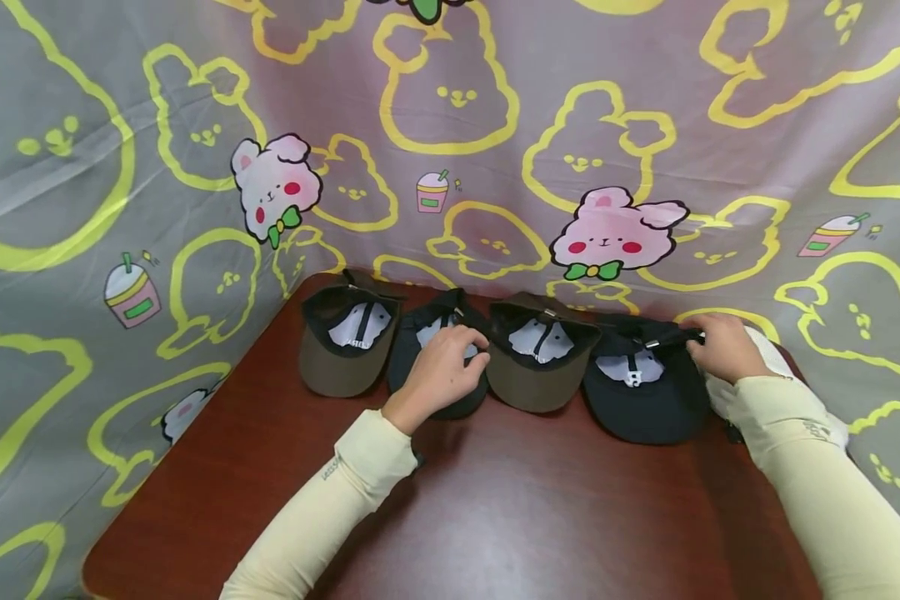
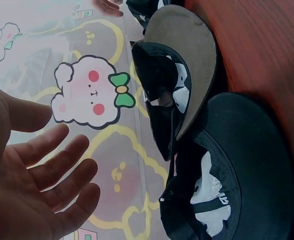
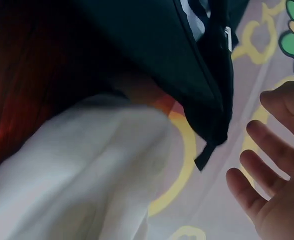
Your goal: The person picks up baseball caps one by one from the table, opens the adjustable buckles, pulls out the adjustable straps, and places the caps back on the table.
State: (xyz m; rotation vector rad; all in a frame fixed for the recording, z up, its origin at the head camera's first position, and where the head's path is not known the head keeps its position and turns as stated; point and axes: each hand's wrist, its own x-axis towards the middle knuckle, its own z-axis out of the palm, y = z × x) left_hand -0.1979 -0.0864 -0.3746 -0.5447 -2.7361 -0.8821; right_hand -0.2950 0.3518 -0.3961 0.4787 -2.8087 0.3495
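Grey cloth (image 1: pixel 487 187) ran right across the top and down both sides of the head view, covered in yellow outlines of eared figures! A bunny print (image 1: pixel 276 187) popped up left of the upper centre, red cheeks, green bow, and its twin (image 1: pixel 615 233) answered right of centre. Then the drinks: a pink cup (image 1: pixel 132 293) at far left, a smaller cup (image 1: pixel 432 193) near top centre, a tilted cup (image 1: pixel 828 237) by the right edge. Below, a red-brown table (image 1: pixel 540 517) filled the lower frame, a pale glare shining at bottom centre.
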